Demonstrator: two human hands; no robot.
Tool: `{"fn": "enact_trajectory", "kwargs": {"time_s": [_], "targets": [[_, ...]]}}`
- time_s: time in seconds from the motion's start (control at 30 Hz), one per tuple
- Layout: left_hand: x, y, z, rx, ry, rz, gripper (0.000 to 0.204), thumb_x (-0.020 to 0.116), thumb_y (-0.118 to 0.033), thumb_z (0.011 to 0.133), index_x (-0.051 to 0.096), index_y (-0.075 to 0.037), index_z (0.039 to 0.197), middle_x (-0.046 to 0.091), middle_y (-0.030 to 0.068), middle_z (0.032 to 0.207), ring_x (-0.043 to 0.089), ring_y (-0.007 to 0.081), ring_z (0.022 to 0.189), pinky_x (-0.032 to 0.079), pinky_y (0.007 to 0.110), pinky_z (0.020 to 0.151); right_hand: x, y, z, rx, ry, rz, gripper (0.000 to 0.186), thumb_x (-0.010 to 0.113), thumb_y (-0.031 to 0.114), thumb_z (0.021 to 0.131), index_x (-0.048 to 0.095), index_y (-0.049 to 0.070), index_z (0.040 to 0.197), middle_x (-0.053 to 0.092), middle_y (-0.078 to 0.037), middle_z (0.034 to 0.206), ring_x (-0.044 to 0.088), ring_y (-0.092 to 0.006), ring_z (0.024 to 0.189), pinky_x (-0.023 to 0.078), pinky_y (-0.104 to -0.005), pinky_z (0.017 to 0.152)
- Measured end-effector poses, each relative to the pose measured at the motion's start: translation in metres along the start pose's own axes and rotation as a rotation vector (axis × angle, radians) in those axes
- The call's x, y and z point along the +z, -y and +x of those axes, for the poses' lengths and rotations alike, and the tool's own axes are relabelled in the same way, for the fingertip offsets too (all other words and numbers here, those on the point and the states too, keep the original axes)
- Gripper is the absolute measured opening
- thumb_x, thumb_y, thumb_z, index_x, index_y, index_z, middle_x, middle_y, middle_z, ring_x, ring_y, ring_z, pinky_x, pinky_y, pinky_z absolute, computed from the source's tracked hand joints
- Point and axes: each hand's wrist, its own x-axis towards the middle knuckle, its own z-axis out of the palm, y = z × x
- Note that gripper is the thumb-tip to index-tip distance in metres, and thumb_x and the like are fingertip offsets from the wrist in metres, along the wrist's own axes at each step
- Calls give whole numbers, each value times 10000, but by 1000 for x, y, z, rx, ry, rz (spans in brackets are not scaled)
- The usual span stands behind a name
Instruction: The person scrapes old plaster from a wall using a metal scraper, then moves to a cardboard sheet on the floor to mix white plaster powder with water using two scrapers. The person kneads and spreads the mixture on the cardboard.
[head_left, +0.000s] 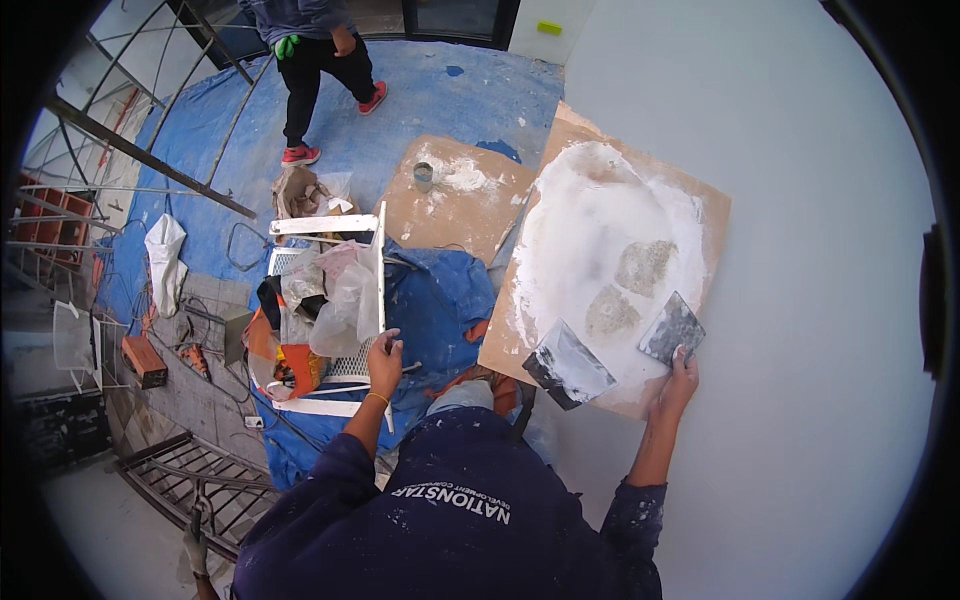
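1. Fingers of my right hand (677, 380) close on the near corner of the grey plate (670, 328), which extends away over the board's (712, 210) right edge.
2. Leftward, at the near edge, the white-smeared plate (570, 362) slants near-right lengthwise.
3. My left hand (384, 366), farther off, half-curls; its hold I cannot tell.

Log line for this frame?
right hand: holds square plate | left hand: near white frame, nothing seen held | board: white powder on top | second plate: at near edge
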Motion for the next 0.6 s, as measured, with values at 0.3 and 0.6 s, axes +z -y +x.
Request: {"fn": "enact_trajectory", "kwargs": {"time_s": [0.3, 0.6], "targets": [[70, -44, 53, -204, -200, -95, 259, 596, -21, 913, 642, 16, 1165, 599, 20, 826, 552, 93, 755, 468, 257, 702, 178, 42, 265, -15, 132, -18, 271, 604, 179, 1003, 634, -34, 1168, 667, -68, 1088, 598, -138, 938, 467, -283, 857], [276, -43, 190, -722, -254, -102, 258, 570, -15, 898, 647, 37, 1139, 692, 114, 973, 638, 171, 860, 503, 308, 804, 437, 27, 635, -130, 276, -48, 241, 610, 169, 998, 652, -41, 1109, 675, -73, 1057, 599, -140, 912, 466, -280, 848]]}}
